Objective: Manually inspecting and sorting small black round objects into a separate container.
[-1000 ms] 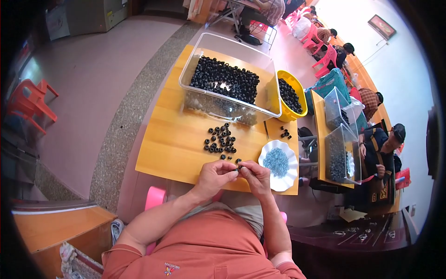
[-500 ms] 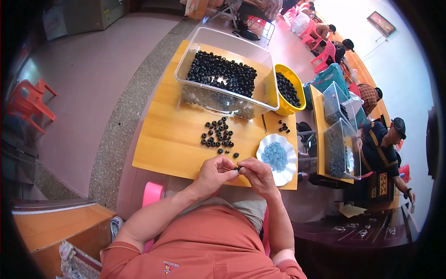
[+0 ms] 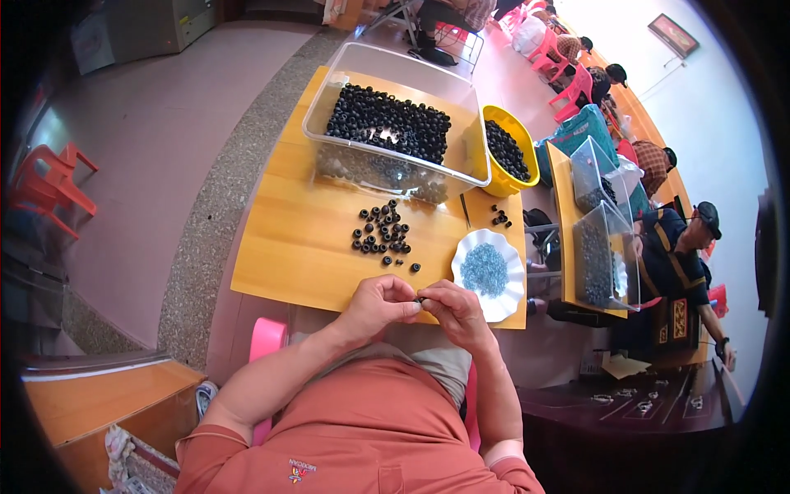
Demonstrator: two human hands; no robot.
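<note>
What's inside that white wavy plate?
Lots of tiny pale blue pieces lie in the white wavy plate. They cover its middle, so whatever is underneath them can't be seen.

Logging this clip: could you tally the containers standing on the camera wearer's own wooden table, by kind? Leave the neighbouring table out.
Large clear plastic bin, with black pieces inside: 1
Yellow tub, also with black pieces: 1
White scalloped dish, with pale blue bits: 1
Total: 3
</note>
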